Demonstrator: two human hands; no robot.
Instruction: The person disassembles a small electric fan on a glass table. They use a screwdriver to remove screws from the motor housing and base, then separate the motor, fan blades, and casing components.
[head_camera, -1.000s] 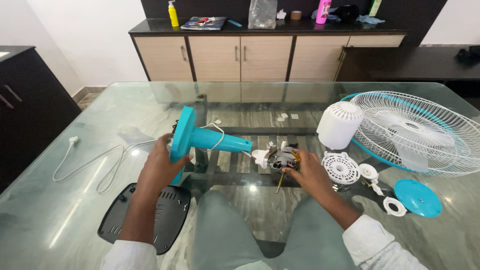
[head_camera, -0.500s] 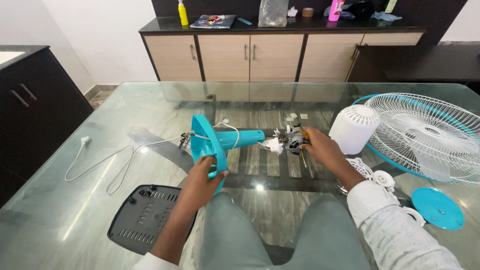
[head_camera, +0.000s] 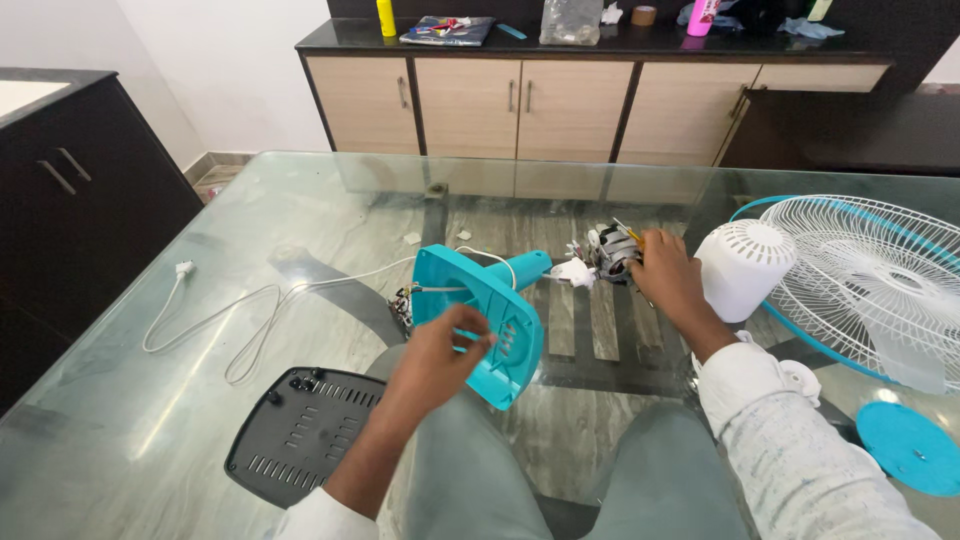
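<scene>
Glass table (head_camera: 200, 420) | left hand (head_camera: 440, 355) grips turned stand (head_camera: 480, 305) | right hand (head_camera: 665, 270) holds shifted motor (head_camera: 610, 250)

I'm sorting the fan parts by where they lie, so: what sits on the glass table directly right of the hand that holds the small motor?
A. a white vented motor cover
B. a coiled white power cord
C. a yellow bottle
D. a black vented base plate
A: the white vented motor cover stands just right of the right hand, which grips the motor, with the fan grille beyond it.
</scene>
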